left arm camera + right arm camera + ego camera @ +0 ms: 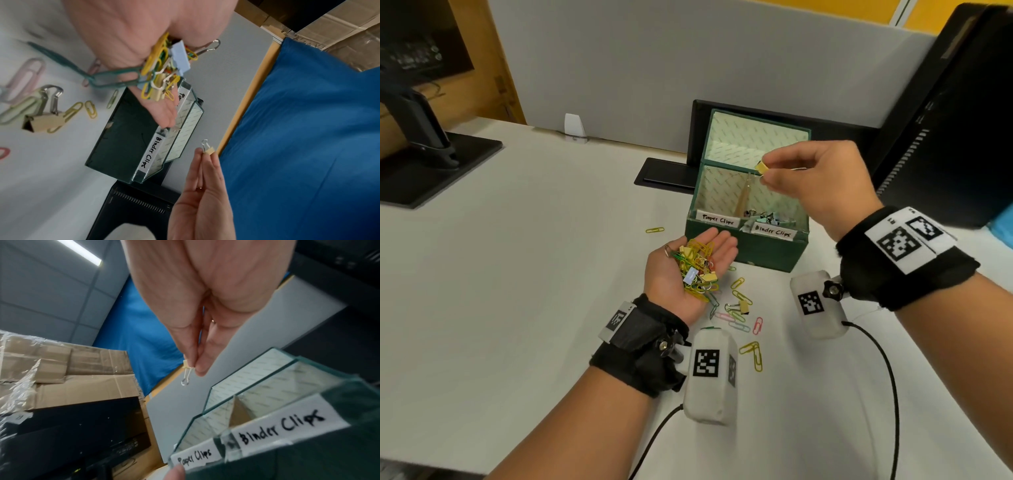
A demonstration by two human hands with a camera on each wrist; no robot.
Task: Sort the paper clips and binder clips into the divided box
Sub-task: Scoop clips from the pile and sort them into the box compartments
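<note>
Nearest the person, loose paper clips and a beige binder clip lay scattered on the white table, just in front of the box. Above them the left hand lay palm up with relaxed fingers, cradling a tangled pile of clips, mostly yellow paper clips with a few small binder clips mixed in. Beyond it stood the green divided box, its left compartment labelled "Paper Clips" and its right one "Binder Clips"; several binder clips already lay in the right one. Over that compartment the right hand pinched a small yellow binder clip between thumb and fingertips. A single yellow paper clip lay left of the box.
</note>
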